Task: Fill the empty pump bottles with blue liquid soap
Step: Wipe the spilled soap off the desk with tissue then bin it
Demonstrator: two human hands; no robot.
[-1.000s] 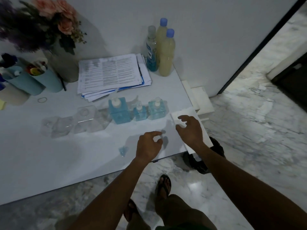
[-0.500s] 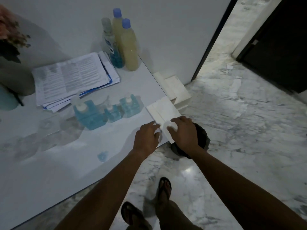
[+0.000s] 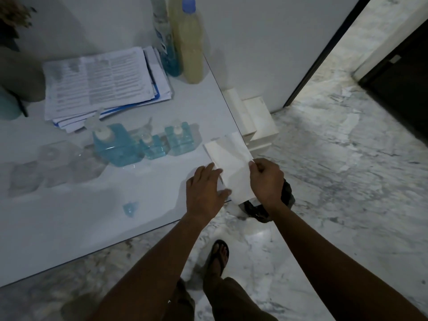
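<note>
At table (image 3: 69,228) corner, right hand (image 3: 266,181) pinches white tissue (image 3: 231,158) by right edge; left hand (image 3: 203,191) flat, fingers straight on tissue's left edge. Three blue-filled pump bottles (image 3: 115,144) just left of tissue, empty clear bottles (image 3: 55,163) further left. Label on blue soap bottle (image 3: 165,49) and print on papers (image 3: 102,82) too blurred to read.

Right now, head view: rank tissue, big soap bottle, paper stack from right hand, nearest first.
From the right hand:
1. Tissue, pinched in it, table corner.
2. Big soap bottle, left along the row.
3. Paper stack, far back left.
</note>
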